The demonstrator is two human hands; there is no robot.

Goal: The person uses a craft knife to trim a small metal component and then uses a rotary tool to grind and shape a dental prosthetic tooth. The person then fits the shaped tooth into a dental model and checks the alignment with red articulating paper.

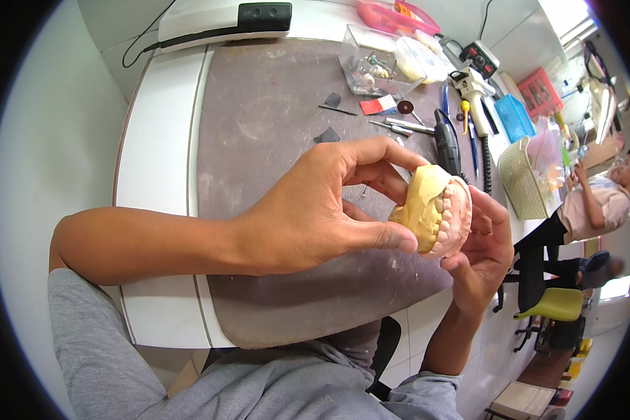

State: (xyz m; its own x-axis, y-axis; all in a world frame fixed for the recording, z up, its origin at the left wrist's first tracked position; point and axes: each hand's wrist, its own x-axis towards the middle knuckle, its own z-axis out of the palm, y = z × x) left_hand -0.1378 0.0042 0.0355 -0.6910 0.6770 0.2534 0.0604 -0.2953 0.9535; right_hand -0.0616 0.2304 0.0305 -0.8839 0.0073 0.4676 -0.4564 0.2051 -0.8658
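Observation:
A dental cast is held up over the front right of the work mat, its two halves pressed together with the teeth meeting. Its yellow plaster half (420, 199) faces left, and the pinkish plaster half (457, 217) with a row of teeth faces right. My left hand (329, 203) grips the yellow half, thumb along the near side and fingers at the far side. My right hand (484, 245) holds the pink half from the right, fingers behind it and thumb at its near edge. Parts of the fingers on both hands are hidden by the cast.
Beyond the cast lie a black handpiece (446, 143), metal tools (407, 126) and a dark disc on a shank (405, 107). A clear box (378, 66) of small parts stands at the back. To the right are a cream basket (523, 182) and a seated person (602, 203).

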